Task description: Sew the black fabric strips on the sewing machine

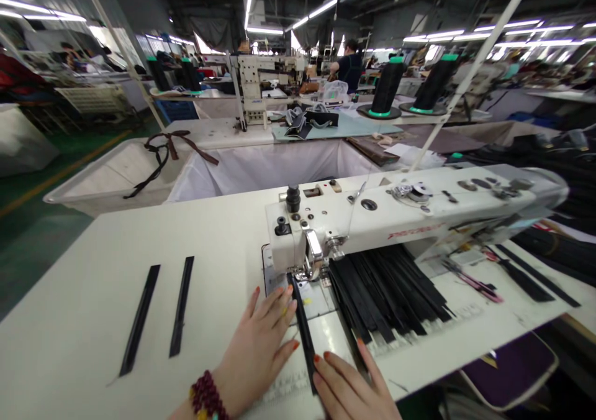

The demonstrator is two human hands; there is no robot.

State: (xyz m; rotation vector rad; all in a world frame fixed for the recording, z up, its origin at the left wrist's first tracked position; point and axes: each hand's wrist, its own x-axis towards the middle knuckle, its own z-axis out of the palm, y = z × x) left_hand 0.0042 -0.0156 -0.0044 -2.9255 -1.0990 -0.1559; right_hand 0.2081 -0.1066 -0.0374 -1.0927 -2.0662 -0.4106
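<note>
A narrow black strip (pixel 303 330) runs from under the presser foot of a white sewing machine (pixel 391 212) toward me. My left hand (pixel 258 345) lies flat to the left of the strip, fingertips close to its edge by the needle plate and thumb pointing at its middle. Fingertips of my right hand (pixel 349 386) rest at the near end of the strip, from its right side; the fingers are stretched out, and the thumb is hidden. Right of the strip, a pile of black strips (pixel 388 289) lies under the machine arm.
Two separate black strips (pixel 140 320) lie on the table's left. Pink-handled scissors (pixel 479 285) and more black pieces (pixel 526 280) are at the right. Behind the table stands a white-lined bin (pixel 261 165). Black thread cones (pixel 388 87) and a person (pixel 349 66) are farther back.
</note>
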